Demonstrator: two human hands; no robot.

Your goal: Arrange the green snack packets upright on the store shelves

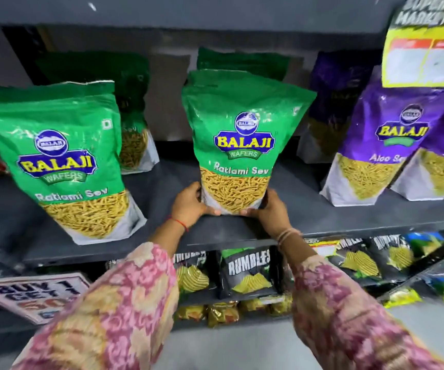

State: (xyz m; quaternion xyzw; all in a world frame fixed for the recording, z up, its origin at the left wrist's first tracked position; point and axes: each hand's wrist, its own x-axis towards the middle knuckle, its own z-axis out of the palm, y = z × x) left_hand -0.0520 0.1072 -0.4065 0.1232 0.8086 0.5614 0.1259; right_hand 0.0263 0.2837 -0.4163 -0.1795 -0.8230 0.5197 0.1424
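Hands (189,202) (271,209) grip green packet (242,134) beside purple packets (391,145).

green packets (242,140): "balaji wafers ratlami sev" | purple packet (391,145): "balaji" | black packs (247,271): "rumbles"

Upper shelf: dark grey metal shelf board (309,214), front edge running across the view.
Centre: glossy green Ratlami Sev pouch (242,134), upright on the board, another green pouch directly behind it.
Left: second green Ratlami Sev pouch (63,156), upright, leaning slightly.
Right: purple Aloo Sev pouches (391,145), upright, side by side.
Lower shelf: dark shelf (242,299) carrying black Rumbles chip bags (247,271), upright in a row.
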